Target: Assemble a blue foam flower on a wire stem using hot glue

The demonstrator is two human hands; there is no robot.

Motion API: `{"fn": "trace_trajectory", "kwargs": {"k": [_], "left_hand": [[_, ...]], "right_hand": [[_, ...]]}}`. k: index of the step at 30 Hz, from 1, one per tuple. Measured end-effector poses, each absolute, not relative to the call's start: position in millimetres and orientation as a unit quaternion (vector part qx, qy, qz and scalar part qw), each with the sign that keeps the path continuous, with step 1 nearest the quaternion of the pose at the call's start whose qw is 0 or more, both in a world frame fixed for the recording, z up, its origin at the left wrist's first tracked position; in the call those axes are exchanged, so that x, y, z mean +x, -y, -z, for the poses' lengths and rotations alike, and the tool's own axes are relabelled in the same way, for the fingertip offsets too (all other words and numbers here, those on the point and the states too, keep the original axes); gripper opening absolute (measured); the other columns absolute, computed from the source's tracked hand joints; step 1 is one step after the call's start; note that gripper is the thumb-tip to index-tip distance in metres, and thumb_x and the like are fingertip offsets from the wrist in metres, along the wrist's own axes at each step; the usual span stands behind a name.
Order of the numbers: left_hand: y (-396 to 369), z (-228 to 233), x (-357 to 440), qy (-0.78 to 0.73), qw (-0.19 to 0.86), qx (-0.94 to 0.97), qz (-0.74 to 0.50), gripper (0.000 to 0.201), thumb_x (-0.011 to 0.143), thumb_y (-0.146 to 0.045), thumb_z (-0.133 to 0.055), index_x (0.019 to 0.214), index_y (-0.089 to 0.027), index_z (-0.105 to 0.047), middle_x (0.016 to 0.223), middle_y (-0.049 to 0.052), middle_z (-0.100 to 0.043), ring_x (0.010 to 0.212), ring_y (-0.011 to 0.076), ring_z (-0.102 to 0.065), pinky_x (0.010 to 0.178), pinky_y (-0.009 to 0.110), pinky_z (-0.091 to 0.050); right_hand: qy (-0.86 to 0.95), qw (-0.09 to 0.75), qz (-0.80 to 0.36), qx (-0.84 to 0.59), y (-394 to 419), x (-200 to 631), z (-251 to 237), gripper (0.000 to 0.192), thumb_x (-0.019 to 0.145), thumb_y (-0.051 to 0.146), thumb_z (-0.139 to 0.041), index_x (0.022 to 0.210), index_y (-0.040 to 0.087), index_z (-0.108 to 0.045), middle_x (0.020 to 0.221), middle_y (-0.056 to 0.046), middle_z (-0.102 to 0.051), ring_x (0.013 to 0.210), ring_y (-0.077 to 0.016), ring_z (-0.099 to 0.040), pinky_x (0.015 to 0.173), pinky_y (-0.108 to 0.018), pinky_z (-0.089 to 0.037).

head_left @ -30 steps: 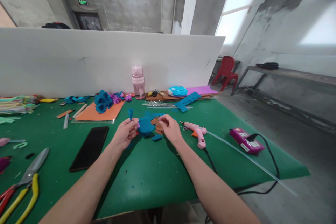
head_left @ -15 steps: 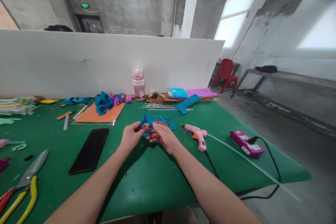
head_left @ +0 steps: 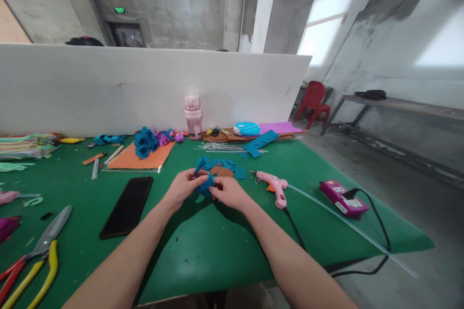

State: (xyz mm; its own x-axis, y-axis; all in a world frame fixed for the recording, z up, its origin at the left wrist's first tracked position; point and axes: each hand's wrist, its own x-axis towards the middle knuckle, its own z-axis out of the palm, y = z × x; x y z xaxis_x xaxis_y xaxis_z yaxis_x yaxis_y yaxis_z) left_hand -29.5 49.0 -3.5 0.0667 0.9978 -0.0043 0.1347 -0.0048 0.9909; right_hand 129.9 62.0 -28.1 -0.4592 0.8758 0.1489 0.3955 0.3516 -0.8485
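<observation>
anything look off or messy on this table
Mostly craft clutter. The green mat is dotted with small blue felt scraps, and the glue gun's long clear glue stick sticks out past the mat's right edge. Both hands hold a blue felt piece.

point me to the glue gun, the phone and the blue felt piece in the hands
glue gun [head_left: 276, 187]: head view, on the pink body above the handle.
phone [head_left: 126, 206]: head view, middle of the dark screen.
blue felt piece [head_left: 206, 184]: head view, on the fold showing between the two hands.

Two bare forearms, no sleeves, no rings or watch on the hands [head_left: 206, 190]
</observation>
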Motion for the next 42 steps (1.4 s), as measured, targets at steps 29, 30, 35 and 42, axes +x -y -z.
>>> {"fn": "trace_trajectory", "kwargs": {"k": [29,30,35,42], "left_hand": [[-59.6,14.7,-39.5,-0.479,0.528,0.498,-0.494,0.030,0.057,-0.032,-0.071,0.070,-0.015,-0.050,0.047,-0.008,-0.039,0.033,0.0010,-0.028,0.034,0.016,-0.014],[-58.5,13.7,-38.5,-0.478,0.533,0.497,-0.491,0.029,0.057,-0.032,-0.071,0.070,-0.015,-0.050,0.048,-0.008,-0.038,0.033,0.0008,-0.027,0.034,0.016,-0.013],[-48.6,3.6,-33.4,-0.460,0.580,0.508,-0.441,0.028,0.056,-0.030,-0.071,0.070,-0.014,-0.054,0.049,-0.008,-0.037,0.034,-0.0001,-0.023,0.034,0.017,-0.010],[-34.6,-1.4,-23.4,-0.433,0.619,0.584,-0.297,0.024,0.057,-0.032,-0.069,0.067,-0.014,-0.056,0.050,-0.005,-0.041,0.037,0.0022,-0.025,0.035,0.017,-0.014]], "right_hand": [[0.812,0.291,-0.278,-0.422,-66.9,160.9,8.7,0.042,0.080,0.048,-0.043,0.061,0.016,-0.063,0.057,0.000,-0.059,0.054,-0.0108,-0.051,0.051,-0.021,-0.034],[0.789,0.320,-0.286,-0.439,-65.2,163.2,5.4,0.041,0.081,0.048,-0.041,0.065,0.016,-0.063,0.059,0.000,-0.060,0.054,-0.0109,-0.051,0.051,-0.021,-0.035],[0.677,0.423,-0.313,-0.515,-38.4,206.1,-13.2,0.038,0.080,0.050,-0.041,0.082,0.018,-0.062,0.076,-0.004,-0.064,0.056,-0.0117,-0.054,0.049,-0.021,-0.039],[0.623,0.275,-0.061,-0.730,-13.7,292.6,17.3,0.028,0.077,0.040,-0.044,0.069,0.018,-0.059,0.062,-0.003,-0.059,0.057,-0.0146,-0.052,0.053,-0.024,-0.033]]}}
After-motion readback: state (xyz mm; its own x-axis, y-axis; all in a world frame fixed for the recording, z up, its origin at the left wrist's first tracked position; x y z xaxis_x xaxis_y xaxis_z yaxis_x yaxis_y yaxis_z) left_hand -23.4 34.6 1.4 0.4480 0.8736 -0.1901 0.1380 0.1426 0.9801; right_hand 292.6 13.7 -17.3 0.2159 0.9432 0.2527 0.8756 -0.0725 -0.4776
